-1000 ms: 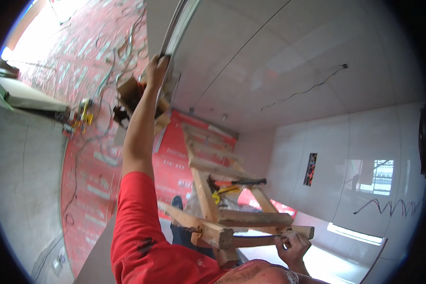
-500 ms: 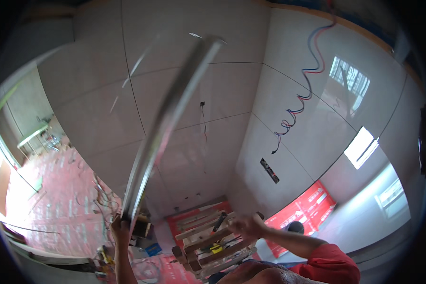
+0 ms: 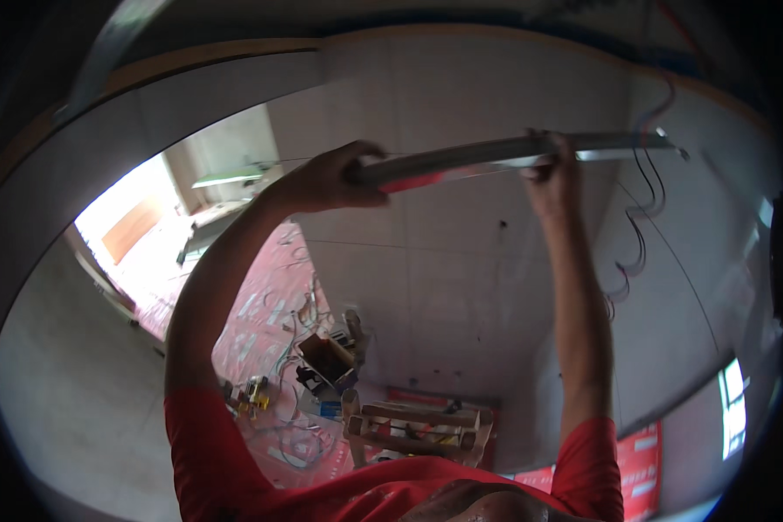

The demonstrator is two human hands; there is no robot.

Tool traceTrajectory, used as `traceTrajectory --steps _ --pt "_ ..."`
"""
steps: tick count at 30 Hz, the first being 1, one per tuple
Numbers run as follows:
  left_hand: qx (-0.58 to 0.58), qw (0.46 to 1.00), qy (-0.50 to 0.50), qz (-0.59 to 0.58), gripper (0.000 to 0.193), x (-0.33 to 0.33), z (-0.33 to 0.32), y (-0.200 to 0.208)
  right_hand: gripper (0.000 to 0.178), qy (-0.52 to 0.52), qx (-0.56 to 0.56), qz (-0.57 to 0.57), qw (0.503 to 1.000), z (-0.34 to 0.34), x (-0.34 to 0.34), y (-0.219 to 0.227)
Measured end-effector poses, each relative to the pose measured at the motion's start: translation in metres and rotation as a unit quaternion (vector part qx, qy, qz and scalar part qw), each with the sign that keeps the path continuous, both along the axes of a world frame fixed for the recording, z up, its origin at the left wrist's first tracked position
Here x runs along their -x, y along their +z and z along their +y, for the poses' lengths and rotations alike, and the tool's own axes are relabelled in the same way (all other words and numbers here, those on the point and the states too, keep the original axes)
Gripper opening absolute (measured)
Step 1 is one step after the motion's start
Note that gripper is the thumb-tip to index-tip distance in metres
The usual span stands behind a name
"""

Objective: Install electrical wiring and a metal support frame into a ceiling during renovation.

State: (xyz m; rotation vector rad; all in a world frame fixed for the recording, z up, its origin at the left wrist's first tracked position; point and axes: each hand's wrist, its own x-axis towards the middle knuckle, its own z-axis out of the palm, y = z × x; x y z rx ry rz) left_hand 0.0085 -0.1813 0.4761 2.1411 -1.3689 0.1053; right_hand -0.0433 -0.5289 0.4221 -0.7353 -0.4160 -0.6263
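A long silver metal channel is held raised and nearly level, its right end slightly higher. My left hand cups its left end between thumb and fingers. Right of the channel's middle, my right hand is closed around it. The channel's right end sticks out past that hand, in front of the coiled red and blue wires hanging from above. Both my arms reach up in red sleeves.
Below me stands a wooden frame with tools on it. An open cardboard box and a yellow power tool lie on the red-covered floor. Large grey panels line the walls. A bright opening is at left.
The channel has swung from steeply upright to nearly level overhead. My right hand has come up from the wooden frame and taken hold of it. The view has turned left.
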Motion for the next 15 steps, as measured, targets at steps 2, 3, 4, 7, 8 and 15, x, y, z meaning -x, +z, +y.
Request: traceTrajectory --steps 2,3,4,7,8,15 --pt "-0.05 0.988 0.068 -0.127 0.059 0.026 -0.011 0.022 0.026 -0.039 -0.008 0.004 0.999 0.003 0.007 0.031" --pt "-0.055 0.972 0.085 -0.21 0.057 0.027 -0.018 0.021 0.024 -0.024 0.005 -0.01 1.0 -0.011 -0.001 0.039" --pt "-0.062 0.95 0.097 -0.291 0.055 0.03 -0.028 0.021 0.022 -0.015 0.017 -0.022 1.0 -0.023 -0.007 0.049" --pt "-0.099 0.903 0.203 -0.366 0.051 0.026 -0.056 0.032 0.019 -0.05 -0.03 0.019 0.998 -0.045 -0.026 0.077" --pt "-0.102 0.877 0.238 -0.406 0.05 0.02 -0.064 0.037 0.019 -0.048 -0.032 0.007 0.998 -0.053 -0.033 0.084" --pt "-0.012 0.796 0.293 -0.53 0.035 -0.061 -0.107 0.101 0.026 -0.038 -0.065 -0.031 0.997 -0.097 -0.073 0.109"
